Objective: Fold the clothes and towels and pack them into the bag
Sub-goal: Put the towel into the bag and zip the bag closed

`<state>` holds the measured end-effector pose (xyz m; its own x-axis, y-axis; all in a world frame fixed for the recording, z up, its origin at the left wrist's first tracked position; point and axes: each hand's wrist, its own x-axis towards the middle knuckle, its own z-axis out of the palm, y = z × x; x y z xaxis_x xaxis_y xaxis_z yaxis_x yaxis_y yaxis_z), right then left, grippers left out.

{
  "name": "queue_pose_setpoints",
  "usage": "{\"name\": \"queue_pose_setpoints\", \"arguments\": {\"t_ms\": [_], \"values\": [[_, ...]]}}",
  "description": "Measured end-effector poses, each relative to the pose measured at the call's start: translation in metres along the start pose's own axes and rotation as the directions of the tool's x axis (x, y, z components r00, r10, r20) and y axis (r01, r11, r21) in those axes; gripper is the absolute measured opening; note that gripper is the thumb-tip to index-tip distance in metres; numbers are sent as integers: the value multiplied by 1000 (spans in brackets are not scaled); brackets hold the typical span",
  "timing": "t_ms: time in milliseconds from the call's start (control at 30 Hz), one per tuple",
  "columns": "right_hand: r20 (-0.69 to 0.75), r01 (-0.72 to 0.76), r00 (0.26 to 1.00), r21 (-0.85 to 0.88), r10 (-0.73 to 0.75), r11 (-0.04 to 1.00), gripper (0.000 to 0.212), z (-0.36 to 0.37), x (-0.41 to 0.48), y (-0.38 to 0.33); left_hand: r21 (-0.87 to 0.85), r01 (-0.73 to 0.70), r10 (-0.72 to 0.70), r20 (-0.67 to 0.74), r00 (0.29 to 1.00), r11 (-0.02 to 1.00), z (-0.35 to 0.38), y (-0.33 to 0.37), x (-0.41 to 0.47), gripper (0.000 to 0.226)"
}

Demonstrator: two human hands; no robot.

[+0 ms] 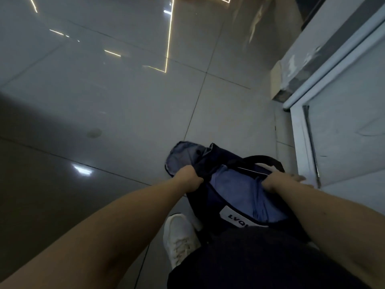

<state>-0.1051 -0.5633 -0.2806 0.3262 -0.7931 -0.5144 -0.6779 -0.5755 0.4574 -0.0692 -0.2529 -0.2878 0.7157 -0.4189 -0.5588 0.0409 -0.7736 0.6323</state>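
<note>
Left hand, at about 6 o'clock in the view, has its fingers curled round the near-left rim of the navy bag and grips it. Right hand, towards 4 o'clock, pinches the opposite rim, knuckles up, with its fingertips partly hidden behind the fabric. Between the two hands the bag's mouth is pulled wide, showing a paler blue interior; whether that is lining or folded cloth cannot be told. A black carry strap arches over the far side at 12 o'clock from the right hand. A white label with dark letters beginning "LVQ" sits on the near wall. An end flap of lighter blue sticks out at 11 o'clock from the left hand. Below the bag are dark trousers and a white laced sneaker. Glossy grey floor tiles spread beyond, and a white framed panel stands at 3 o'clock.
</note>
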Motion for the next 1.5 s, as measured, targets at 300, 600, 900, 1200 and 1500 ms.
{"name": "queue_pose_setpoints", "arguments": {"t_ms": [300,600,900,1200,1500], "values": [[-314,273,927,182,-207,944,4,-49,-54,4,-98,45,-58,-137,989,994,-7,6,-8,18],[-432,476,819,146,-377,867,11,-111,-93,-65,-134,117,-160,-376,913,984,-78,-20,-32,30],[-399,608,746,84,-533,790,17,-100,-128,-133,-174,178,-235,-402,885,969,-117,-74,-34,21],[-269,848,453,-165,-850,504,45,-138,-238,-186,20,204,-188,-314,931,979,-180,-65,-97,28],[-48,929,50,-364,-998,64,43,-85,-408,-296,175,348,-261,-387,884,921,-257,-172,-193,24]]}}
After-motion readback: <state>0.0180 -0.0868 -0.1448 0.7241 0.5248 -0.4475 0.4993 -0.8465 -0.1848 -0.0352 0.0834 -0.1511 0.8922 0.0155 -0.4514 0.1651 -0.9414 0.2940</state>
